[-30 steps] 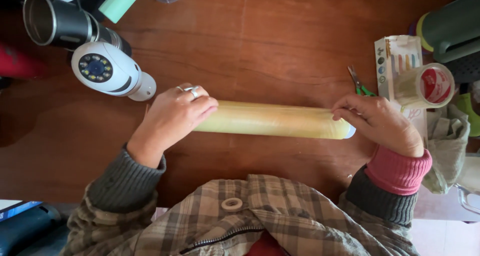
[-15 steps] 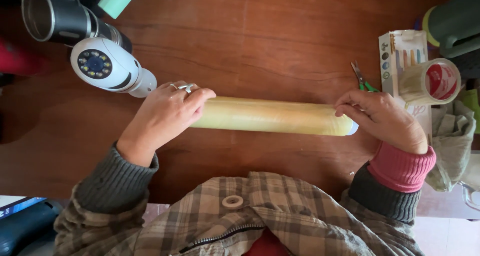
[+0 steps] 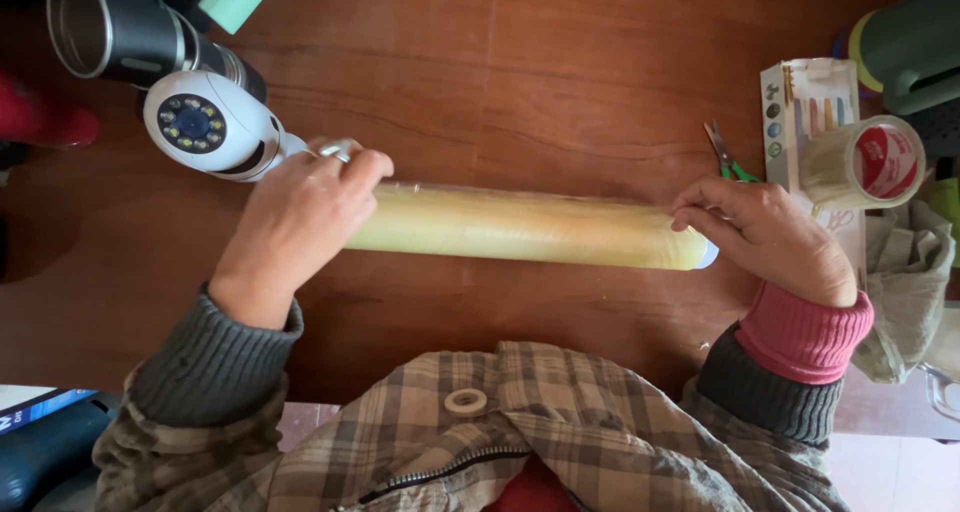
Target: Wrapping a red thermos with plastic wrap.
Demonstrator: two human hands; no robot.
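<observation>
A long yellowish roll of clear film [image 3: 530,227] lies crosswise on the brown wooden table [image 3: 560,82]. My left hand [image 3: 295,222], with a ring on one finger, grips the roll's left end from above. My right hand [image 3: 770,237] covers the right end, fingers curled over it. Both hands press the roll against the tabletop.
A white round camera [image 3: 205,124] and a metal mug [image 3: 110,34] sit at the far left. Small green-handled scissors [image 3: 728,157], a white box [image 3: 810,112] and a roll of clear tape [image 3: 865,162] lie at the right, with a grey cloth [image 3: 905,282] below them.
Both hands stay on the roll's ends. The roll appears slightly turned or shifted; the view has dipped a little.
</observation>
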